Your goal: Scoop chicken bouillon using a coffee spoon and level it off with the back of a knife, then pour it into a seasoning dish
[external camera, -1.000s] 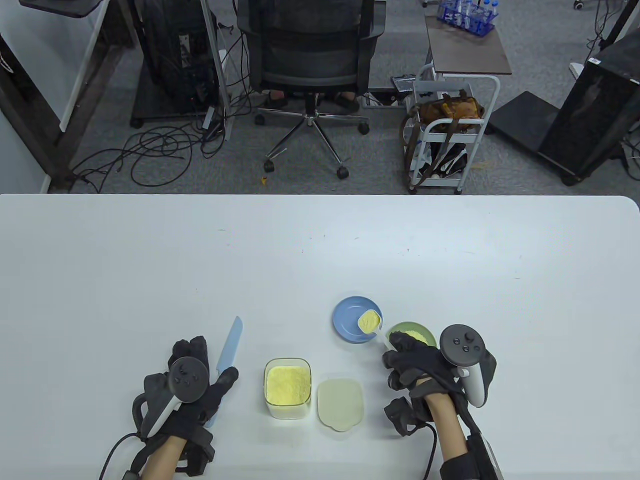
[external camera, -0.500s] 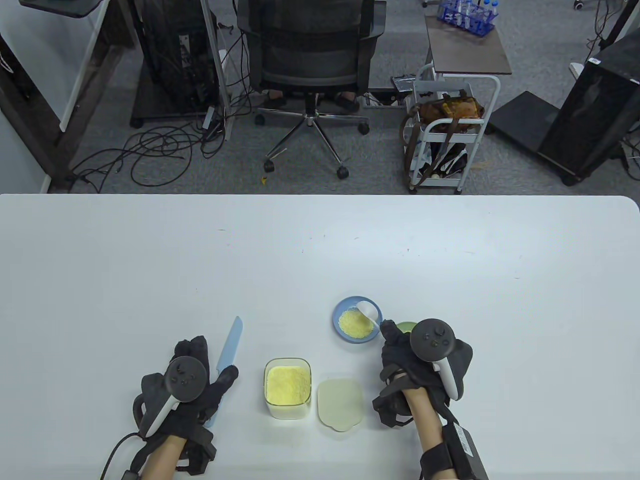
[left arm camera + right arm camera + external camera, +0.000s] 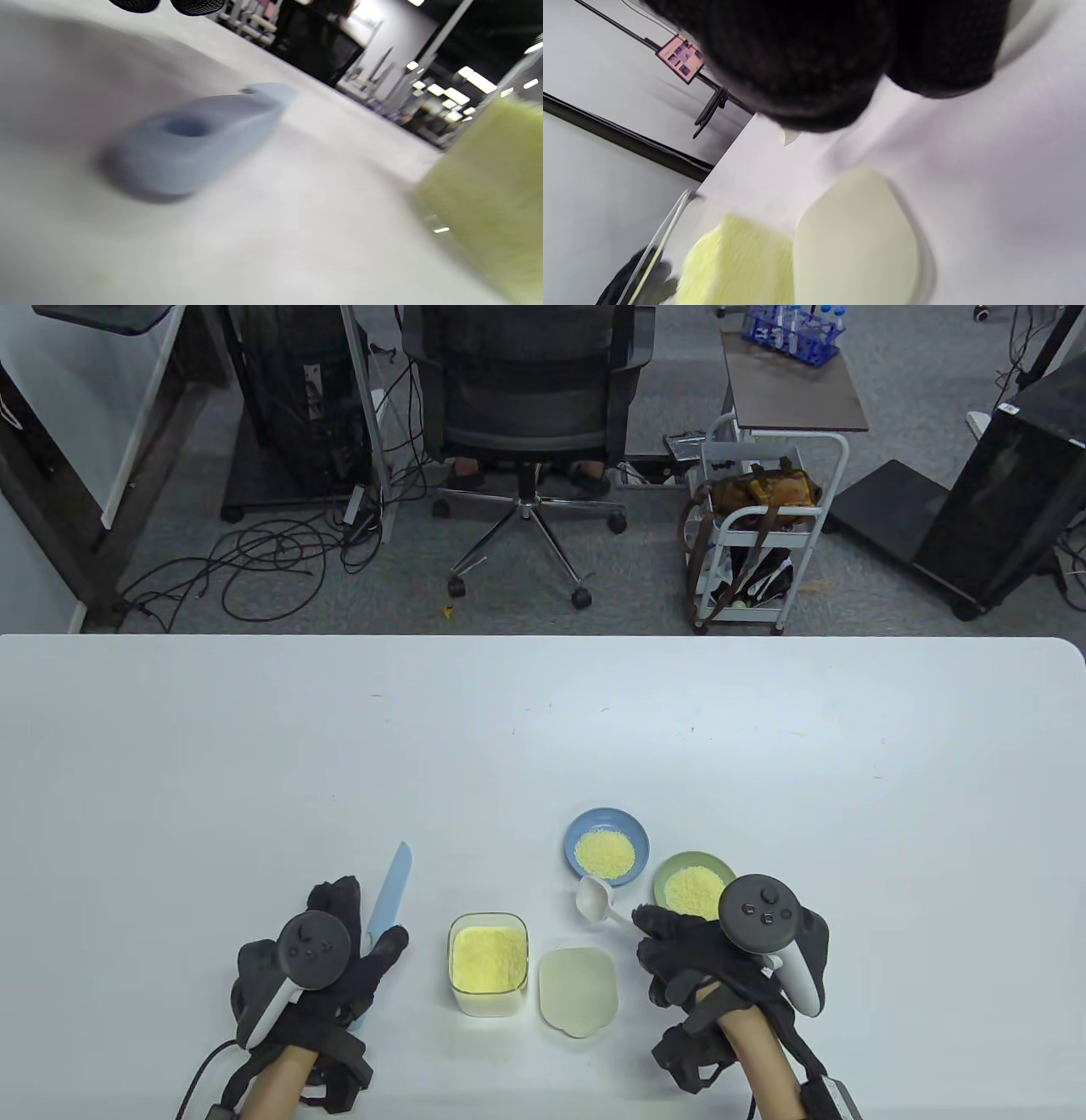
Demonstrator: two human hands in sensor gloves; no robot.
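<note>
- The right hand (image 3: 704,954) pinches the handle of the white coffee spoon (image 3: 594,899), its gloved fingers curled round the stem; the bowl of the spoon sticks out up and to the left of the knuckles and looks bare of powder.
- Just beyond the spoon bowl sits the blue seasoning dish (image 3: 607,847) with a small heap of yellow chicken bouillon in its middle.
- Directly ahead of the right hand, partly behind its tracker, stands a green dish (image 3: 694,882) that also carries yellow granules.
- To the left of the right hand lies a pale lid (image 3: 578,991), flat on the white surface (image 3: 543,729); the right wrist view shows the same lid (image 3: 855,241) beside the yellow mass.
- Further left, between the two hands, is the clear container (image 3: 488,962) filled with bouillon.
- The left hand (image 3: 331,976) rests over the handle end of the light blue knife (image 3: 390,891); its blade points away from the hand, lying on the surface. Whether the fingers clasp the handle I cannot tell.
- In the left wrist view the knife handle (image 3: 191,135) is blurred, and lies on the surface below the fingertips (image 3: 197,5).
</note>
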